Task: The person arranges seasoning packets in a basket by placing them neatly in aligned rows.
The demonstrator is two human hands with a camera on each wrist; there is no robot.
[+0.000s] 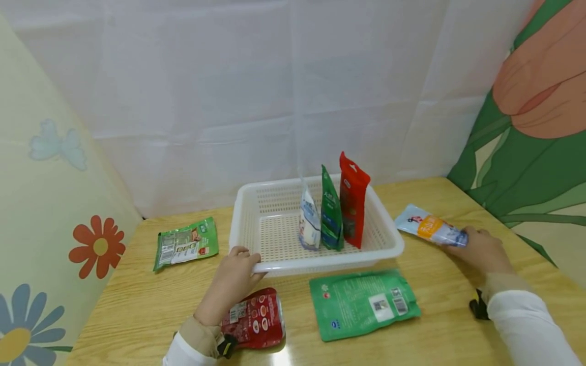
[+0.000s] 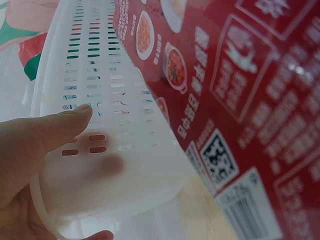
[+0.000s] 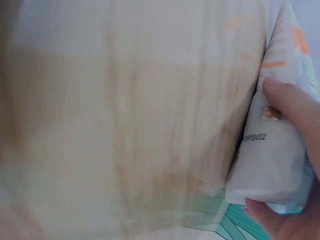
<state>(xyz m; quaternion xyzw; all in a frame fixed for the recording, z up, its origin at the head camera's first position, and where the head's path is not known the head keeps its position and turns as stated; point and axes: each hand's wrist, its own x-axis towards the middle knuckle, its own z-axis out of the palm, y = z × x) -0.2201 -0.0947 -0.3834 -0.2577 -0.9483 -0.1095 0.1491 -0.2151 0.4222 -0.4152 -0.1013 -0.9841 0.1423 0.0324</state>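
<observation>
My left hand [image 1: 232,282] grips the front left corner of a white plastic basket [image 1: 320,265]. In the left wrist view the thumb lies along the perforated wall [image 2: 75,182], with fingers around the rim. My right hand [image 1: 484,252] holds the near end of a light blue and white packet [image 1: 423,225] with an orange label, right of the basket. The right wrist view shows thumb and fingers pinching this packet [image 3: 272,160]. Inside the basket, a white and blue packet [image 1: 310,223], a green packet [image 1: 330,213] and a red packet [image 1: 353,203] stand upright on the right side.
A dark red pouch [image 1: 258,317] lies beside my left wrist. In front of the basket lies a large green pouch [image 1: 352,305]. A smaller green packet [image 1: 187,244] is on the wooden table [image 1: 137,305] at left. White sheeting [image 1: 206,101] hangs behind, with painted panels either side.
</observation>
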